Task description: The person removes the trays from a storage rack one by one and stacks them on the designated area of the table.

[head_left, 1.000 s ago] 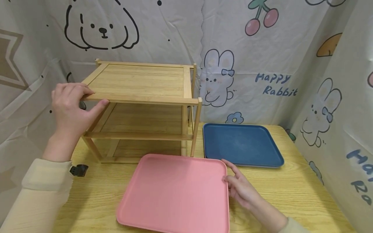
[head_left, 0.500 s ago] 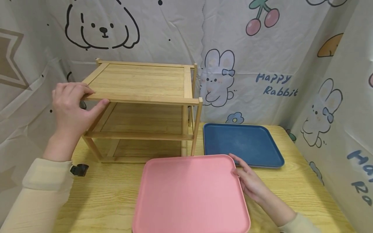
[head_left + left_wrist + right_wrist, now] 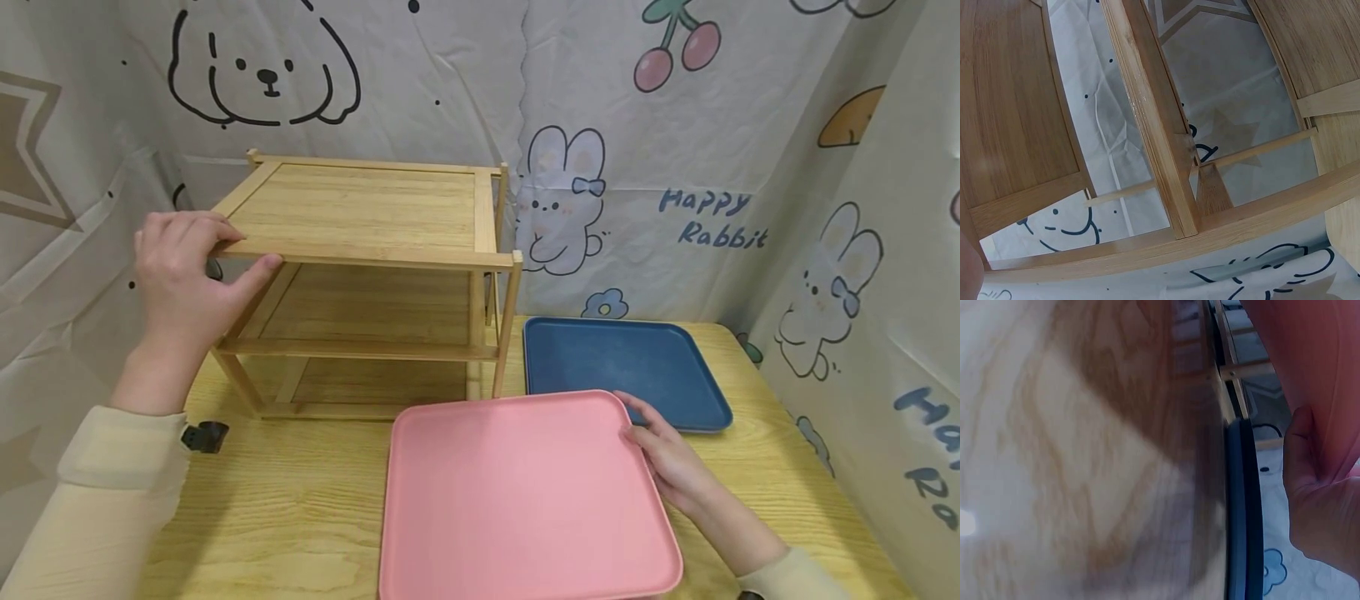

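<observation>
My left hand [image 3: 187,267] grips the front left corner of a three-tier wooden rack [image 3: 360,212], thumb below the top board's edge and fingers over it. The left wrist view shows the rack's bars [image 3: 1154,125] from close by. In the head view my right hand [image 3: 678,462] holds a pink tray [image 3: 525,500] by its far right edge. The tray lies in front of the rack and is raised off the table, as the right wrist view shows its underside [image 3: 1316,356]. Behind my right hand a dark blue tray [image 3: 615,367] lies on the table.
The wood-grain table [image 3: 277,508] carries the rack at the back left and the blue tray to its right. In the right wrist view the blue tray's edge [image 3: 1244,512] looks layered. Printed cloth [image 3: 450,83] hangs close behind and on both sides.
The pink tray has moved right and turned slightly, with my right hand moving along with it. Its far right corner now overlaps the blue tray in view. My left hand and the rack stay put.
</observation>
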Action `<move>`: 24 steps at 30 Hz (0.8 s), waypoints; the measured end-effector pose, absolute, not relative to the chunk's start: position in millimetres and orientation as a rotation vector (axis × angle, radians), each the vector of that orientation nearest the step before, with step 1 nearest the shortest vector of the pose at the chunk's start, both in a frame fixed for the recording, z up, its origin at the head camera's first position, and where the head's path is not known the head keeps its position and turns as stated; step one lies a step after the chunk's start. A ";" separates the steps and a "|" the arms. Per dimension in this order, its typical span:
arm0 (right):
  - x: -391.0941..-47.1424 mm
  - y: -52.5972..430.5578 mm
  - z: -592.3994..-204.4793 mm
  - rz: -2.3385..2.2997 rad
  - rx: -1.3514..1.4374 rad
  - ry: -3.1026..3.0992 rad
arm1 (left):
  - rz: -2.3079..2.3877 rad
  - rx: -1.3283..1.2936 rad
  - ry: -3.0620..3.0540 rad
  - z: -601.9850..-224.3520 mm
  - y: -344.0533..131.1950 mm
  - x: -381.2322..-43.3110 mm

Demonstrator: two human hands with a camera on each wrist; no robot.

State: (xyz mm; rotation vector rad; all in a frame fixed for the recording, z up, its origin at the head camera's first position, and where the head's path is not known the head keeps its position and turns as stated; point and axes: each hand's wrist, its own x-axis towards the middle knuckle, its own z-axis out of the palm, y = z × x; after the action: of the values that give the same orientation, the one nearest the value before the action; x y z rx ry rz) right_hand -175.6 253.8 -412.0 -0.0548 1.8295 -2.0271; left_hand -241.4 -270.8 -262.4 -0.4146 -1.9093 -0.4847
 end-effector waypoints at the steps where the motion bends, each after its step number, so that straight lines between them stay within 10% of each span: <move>1: -176.0 255.9 -410.7 -2.034 -0.052 1.820 | -0.484 -0.415 -1.909 -262.2 -270.8 -241.3; 24: -178.4 314.0 -395.4 -2.061 -0.105 1.804 | -0.491 -0.427 -1.869 -262.3 -268.9 -242.5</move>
State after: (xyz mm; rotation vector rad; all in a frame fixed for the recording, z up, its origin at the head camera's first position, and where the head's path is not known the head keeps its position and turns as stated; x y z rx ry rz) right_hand -178.4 314.0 -395.4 -0.1053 1.8038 -2.0610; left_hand -242.5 -268.9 -262.3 -0.4274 -1.8687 -0.4908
